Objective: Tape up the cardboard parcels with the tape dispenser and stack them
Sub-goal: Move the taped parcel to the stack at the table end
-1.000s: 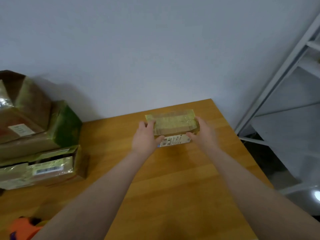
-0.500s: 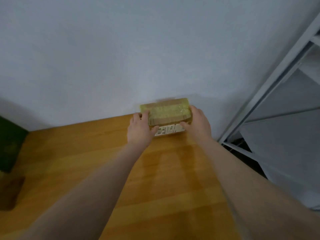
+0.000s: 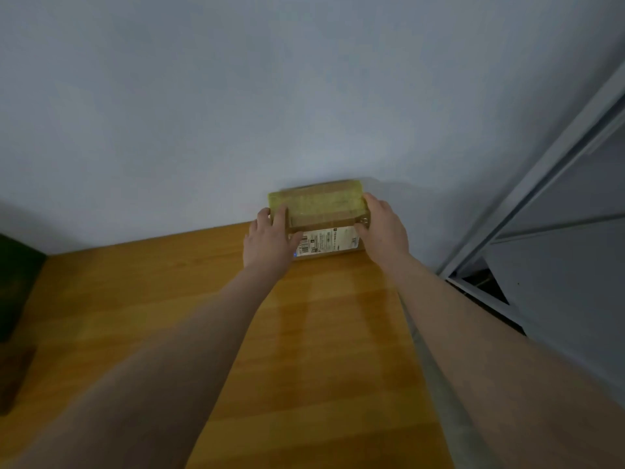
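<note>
Small cardboard parcel (image 3: pixel 321 211) sits at the far right corner of the wooden table (image 3: pixel 304 333), its back close to the grey wall (image 3: pixel 270 96). It lies between the hands. The left hand (image 3: pixel 269 240) grips its left end, fingers over the top and thumb on the front. The right hand (image 3: pixel 384 231) clasps the right end likewise. The box is rectangular, its top glossy with yellowish tape (print too blurred to read). A white label (image 3: pixel 326 242) is on the front face.
</note>
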